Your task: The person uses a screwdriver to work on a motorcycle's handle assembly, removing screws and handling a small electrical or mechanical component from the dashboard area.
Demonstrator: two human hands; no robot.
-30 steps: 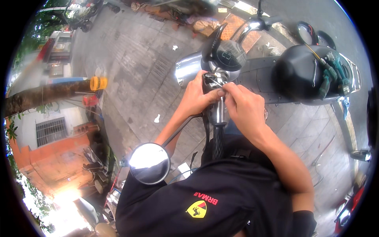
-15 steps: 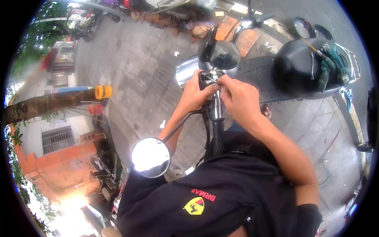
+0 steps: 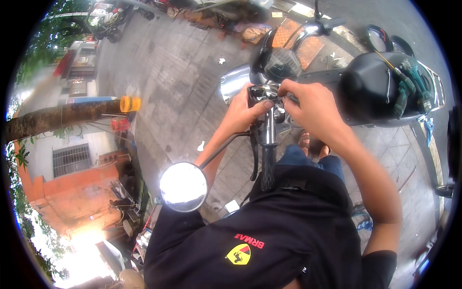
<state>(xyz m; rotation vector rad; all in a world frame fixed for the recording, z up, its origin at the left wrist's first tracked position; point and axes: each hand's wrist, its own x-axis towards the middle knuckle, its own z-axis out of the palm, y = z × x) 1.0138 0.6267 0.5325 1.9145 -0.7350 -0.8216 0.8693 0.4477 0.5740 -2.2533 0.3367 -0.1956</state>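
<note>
Grey paving (image 3: 159,72) is spreading beneath the fingers. Between thumb and fingers, the left hand (image 3: 244,113) is grasping a chrome handlebar fitting (image 3: 263,90); just beside it, the right hand (image 3: 313,103) is curling its fingers, though whether they are pinching anything cannot be told. With such cramped space, slipping fingertips could be losing anything small onto the paving.

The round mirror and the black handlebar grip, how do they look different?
The mirror is round, but the grip is long and narrow. The mirror's face shines bright white, while the grip is dark and black. The mirror is also much wider than the grip. They share one thing: neither is held by the left hand or the right hand.
</note>
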